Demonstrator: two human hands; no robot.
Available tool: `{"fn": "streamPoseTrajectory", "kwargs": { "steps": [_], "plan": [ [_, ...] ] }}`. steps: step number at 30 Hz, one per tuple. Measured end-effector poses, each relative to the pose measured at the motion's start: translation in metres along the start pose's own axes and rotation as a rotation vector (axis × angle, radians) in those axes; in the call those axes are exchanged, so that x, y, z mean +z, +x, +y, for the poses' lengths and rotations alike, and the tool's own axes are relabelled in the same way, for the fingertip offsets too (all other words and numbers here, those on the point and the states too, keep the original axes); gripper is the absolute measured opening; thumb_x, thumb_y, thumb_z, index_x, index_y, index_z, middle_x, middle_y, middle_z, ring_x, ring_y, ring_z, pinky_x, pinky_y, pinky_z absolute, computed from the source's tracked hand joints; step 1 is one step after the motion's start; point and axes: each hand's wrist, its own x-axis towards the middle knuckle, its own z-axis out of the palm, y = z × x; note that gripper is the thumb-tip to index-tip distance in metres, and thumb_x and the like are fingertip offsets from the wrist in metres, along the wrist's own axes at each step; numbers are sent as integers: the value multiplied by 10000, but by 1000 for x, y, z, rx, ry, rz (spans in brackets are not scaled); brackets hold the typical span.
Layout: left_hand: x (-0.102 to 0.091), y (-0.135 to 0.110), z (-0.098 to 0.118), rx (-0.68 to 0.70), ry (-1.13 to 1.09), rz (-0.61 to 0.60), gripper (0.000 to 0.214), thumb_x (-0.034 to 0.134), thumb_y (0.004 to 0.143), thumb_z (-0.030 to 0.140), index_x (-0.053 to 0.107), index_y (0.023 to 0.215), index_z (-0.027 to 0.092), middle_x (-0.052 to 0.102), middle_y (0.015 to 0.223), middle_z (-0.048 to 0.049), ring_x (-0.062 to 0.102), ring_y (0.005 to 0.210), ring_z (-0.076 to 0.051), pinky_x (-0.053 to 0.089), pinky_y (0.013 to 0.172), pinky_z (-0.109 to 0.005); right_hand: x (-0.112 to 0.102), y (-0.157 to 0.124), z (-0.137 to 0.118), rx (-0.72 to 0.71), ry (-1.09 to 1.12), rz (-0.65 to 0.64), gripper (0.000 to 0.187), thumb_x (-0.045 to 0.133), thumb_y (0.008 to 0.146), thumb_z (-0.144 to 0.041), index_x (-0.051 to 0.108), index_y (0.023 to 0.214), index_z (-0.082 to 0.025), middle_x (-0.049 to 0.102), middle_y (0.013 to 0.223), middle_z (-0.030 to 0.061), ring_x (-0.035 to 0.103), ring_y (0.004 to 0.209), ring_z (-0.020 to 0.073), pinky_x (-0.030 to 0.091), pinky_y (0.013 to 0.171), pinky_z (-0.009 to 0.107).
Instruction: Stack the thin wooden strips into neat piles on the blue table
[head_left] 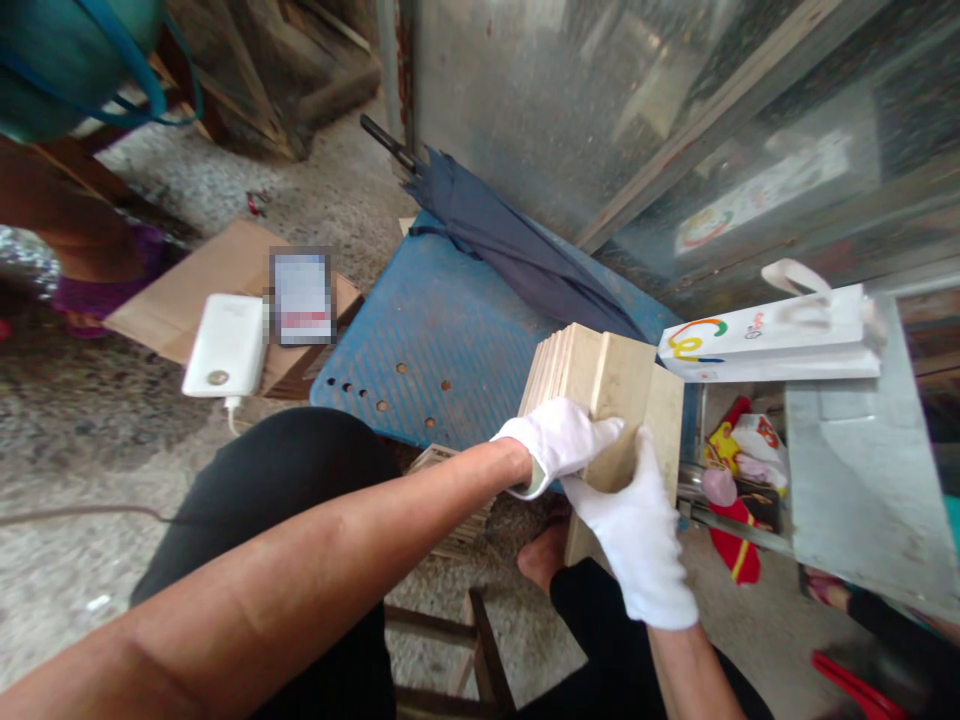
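Observation:
A stack of thin pale wooden boards (551, 372) stands tilted on the right side of a blue plastic stool (420, 330). My left hand (566, 438), in a white glove, is wrapped around the near side of the boards, thumb on their face. Lower and to the right, my right hand (634, 530), gloved too, grips the broad front board (664, 410) with its thumb pointing up along it. Most fingers of both hands are hidden or pressed against the wood. How many boards each hand holds cannot be made out.
A folded dark umbrella (510, 240) lies along the stool's back edge. Right of the boards are a white paper bag (772, 335) and a grey metal surface (862, 480). At left, a white power bank (225, 345) and a phone (302, 298) rest on cardboard (199, 260). Another person's leg (82, 230) shows.

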Motion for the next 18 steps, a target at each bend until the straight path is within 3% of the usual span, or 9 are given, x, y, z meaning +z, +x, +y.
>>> {"fn": "streamPoseTrajectory", "kwargs": {
  "steps": [4,6,10,15,18],
  "plan": [
    [-3,7,-5,81,62,155,546,364,883,561,676,969,121,695,858,-120,661,813,-217,472,660,-271,2,33,-2,72,18,2,956,717,563,-532,420,1375,-125,604,1176,170,609,1061,311,509,833,348],
    [-5,7,-7,92,162,172,524,378,881,538,670,990,117,697,907,-139,667,867,-242,492,704,-293,4,51,-4,81,71,-48,830,718,566,-505,500,1280,-141,641,1099,149,634,999,291,521,781,321],
    [-4,-4,-9,186,406,-20,405,432,881,422,674,1020,129,701,945,-146,674,906,-285,527,737,-356,15,78,-5,65,204,-151,650,721,582,-516,544,1102,-167,674,990,101,662,875,241,536,745,307],
    [1,-19,-8,194,622,-193,346,483,875,320,692,1016,82,704,923,-189,673,907,-348,541,737,-458,37,92,-2,123,12,-135,840,724,527,-650,515,1160,-139,628,1112,188,631,986,301,522,826,385],
    [1,-22,-10,206,666,-199,328,508,871,291,692,1001,53,700,931,-208,667,920,-352,533,760,-461,47,94,-1,126,-55,-141,906,703,529,-688,494,1198,-115,610,1138,212,617,1018,318,515,848,399]
  ]
}}
